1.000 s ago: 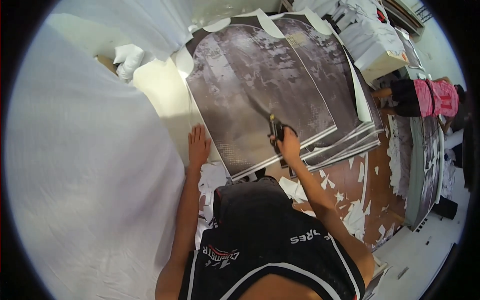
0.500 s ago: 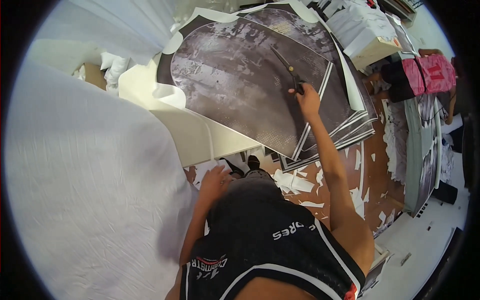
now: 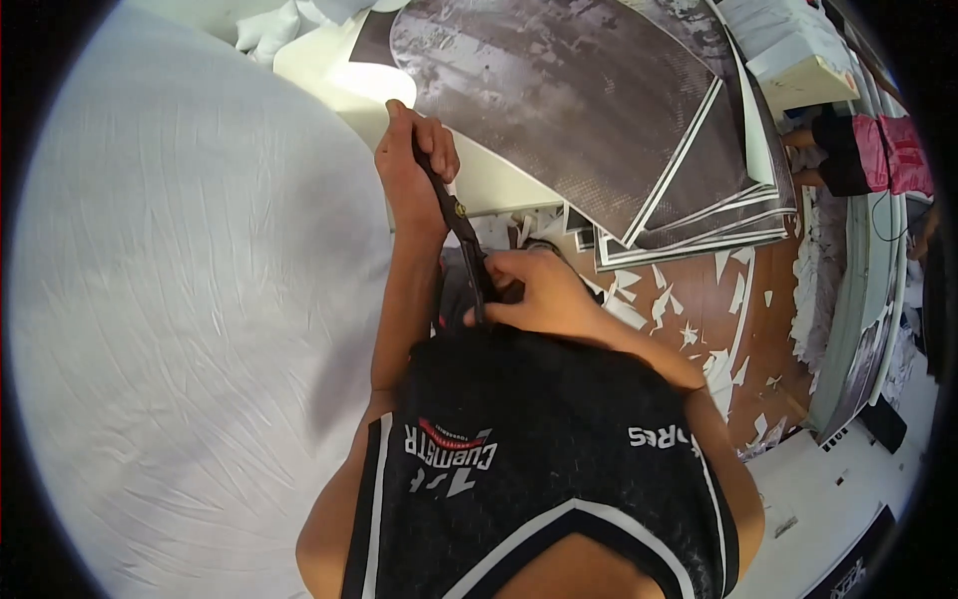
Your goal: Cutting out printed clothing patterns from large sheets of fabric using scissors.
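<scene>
A pair of dark scissors (image 3: pixel 460 211) with a brass-coloured pivot lies slantwise between my two hands, in front of my body. My right hand (image 3: pixel 534 290) is wrapped round the handles at the lower end. At the other end, my left hand (image 3: pixel 414 165) is closed about the blades, its thumb pointing up; the blade tips are hidden by its fingers. Just beyond my left hand is a stack of large printed sheets (image 3: pixel 559 110), grey-brown and mottled, with white edges.
White fabric (image 3: pixel 200 270) fills the left side. Paper scraps (image 3: pixel 664 304) litter the brown floor (image 3: pixel 699 280). At the right, a person in a pink top (image 3: pixel 903 155) stands beside a long table (image 3: pixel 848 329). A white-covered box (image 3: pixel 808 80) stands at the back right.
My right hand has brought the scissors from above the printed sheets back toward my body. My left hand has risen from beside my leg and closed on the blade end. The view has shifted.
</scene>
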`<state>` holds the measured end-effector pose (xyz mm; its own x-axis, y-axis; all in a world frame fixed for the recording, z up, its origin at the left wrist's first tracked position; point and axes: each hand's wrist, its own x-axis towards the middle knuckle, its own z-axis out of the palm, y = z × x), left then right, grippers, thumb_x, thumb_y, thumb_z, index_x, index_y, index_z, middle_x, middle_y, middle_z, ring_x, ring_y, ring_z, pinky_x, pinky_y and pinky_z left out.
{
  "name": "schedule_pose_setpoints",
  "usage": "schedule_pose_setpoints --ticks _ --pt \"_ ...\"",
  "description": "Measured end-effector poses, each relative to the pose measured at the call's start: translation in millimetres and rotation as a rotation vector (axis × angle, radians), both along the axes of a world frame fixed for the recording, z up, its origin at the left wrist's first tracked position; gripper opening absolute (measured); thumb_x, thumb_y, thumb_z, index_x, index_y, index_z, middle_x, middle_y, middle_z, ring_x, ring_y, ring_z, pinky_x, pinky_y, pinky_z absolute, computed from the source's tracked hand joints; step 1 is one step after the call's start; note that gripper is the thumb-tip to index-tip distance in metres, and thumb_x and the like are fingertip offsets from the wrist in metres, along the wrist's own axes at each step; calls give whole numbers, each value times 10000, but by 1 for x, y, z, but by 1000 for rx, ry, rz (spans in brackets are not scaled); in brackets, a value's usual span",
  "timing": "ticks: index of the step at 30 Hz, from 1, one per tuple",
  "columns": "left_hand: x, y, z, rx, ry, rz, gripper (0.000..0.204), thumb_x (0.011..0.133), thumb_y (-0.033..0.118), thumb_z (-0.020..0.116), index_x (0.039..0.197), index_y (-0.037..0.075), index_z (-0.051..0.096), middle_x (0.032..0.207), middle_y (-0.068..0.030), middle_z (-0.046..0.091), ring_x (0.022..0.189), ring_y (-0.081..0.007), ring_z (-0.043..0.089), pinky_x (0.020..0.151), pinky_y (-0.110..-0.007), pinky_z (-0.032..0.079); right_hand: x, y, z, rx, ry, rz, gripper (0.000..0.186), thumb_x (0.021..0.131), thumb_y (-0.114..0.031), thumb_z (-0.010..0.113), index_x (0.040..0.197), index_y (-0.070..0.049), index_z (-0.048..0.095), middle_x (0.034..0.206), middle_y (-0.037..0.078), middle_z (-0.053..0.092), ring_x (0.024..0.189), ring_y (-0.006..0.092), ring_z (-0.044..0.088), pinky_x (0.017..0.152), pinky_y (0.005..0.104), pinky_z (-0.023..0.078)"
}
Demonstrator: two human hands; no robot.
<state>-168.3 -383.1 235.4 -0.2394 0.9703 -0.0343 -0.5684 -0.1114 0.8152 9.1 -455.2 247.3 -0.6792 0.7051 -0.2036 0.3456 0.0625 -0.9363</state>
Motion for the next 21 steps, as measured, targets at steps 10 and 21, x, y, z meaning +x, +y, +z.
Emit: schedule_pose_setpoints --ticks 10,21 --pt "18 -38 26 88 -87 -182 497 1054 379 403 628 128 352 516 11 331 475 -90 298 480 -256 249 4 -9 19 300 285 -469 159 782 0 773 933 24 729 832 83 693 714 113 636 661 246 500" --pt "29 -24 20 84 -207 -317 517 1031 454 457 643 128 354 509 10 358 471 -78 332 470 -244 256 1 32 -23 1052 444 -181 250 712 18 795 947 14 711 850 128 679 683 228 664 582 315 529"
